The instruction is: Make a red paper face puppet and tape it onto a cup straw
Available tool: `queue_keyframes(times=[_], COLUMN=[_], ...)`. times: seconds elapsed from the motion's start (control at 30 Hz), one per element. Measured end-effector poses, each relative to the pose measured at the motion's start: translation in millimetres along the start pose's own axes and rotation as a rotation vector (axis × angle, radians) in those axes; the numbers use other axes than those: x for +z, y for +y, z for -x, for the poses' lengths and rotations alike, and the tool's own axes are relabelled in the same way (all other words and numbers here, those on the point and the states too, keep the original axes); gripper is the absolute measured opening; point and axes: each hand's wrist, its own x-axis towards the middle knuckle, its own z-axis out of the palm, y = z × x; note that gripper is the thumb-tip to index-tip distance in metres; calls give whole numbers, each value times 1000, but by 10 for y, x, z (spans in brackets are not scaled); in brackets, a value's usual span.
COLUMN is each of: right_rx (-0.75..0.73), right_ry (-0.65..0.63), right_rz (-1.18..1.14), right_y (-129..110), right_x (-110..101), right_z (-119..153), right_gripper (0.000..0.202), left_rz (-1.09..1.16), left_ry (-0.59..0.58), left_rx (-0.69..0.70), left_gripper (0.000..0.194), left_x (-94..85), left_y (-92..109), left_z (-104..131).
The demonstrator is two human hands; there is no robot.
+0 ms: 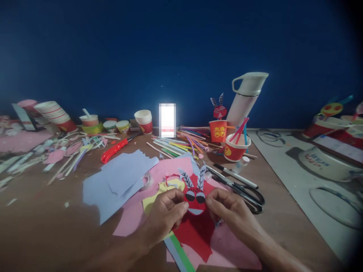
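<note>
Between my two hands is a red paper bug face with big black-and-white eyes, a pale mouth and two grey-blue feelers marked in black. My left hand pinches its left edge between thumb and fingers. On the other edge, my right hand pinches it the same way. Beneath lie cut sheets: a red sheet, a pink sheet, a yellow piece and a blue sheet. A roll of clear tape rests on the sheets. Scissors with black handles lie beside my right hand.
Pens and a small bottle lie right of the paper. Behind are coloured sticks, a red-handled knife, paper cups, a cup with a red bug face and a white thermos. Paper scraps spread left.
</note>
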Motion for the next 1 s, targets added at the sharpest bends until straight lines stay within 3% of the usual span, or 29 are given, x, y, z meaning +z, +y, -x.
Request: queue_keyframes(times=[0.13, 0.33, 0.4, 0.67, 1.0], right_rx=[-19, -114, -128, -129, -90], right_ry=[-7, 80, 69, -54, 2], right_rz=[-43, -97, -75, -37, 109], right_y=[31, 66, 65, 31, -7], right_x=[-23, -122, -128, -40, 20], right_z=[-14, -49, -46, 12, 33], right_gripper=[32, 28, 29, 28, 27], left_rz=[23, -77, -57, 36, -11], left_ry=[17, 222, 242, 152, 23], left_rx=[14, 130, 157, 23, -10], left_gripper=[20, 17, 17, 16, 24], left_x=[-12, -140, -164, -52, -12], left_y=[21, 134, 145, 53, 43], left_z=[5, -26, -37, -16, 15])
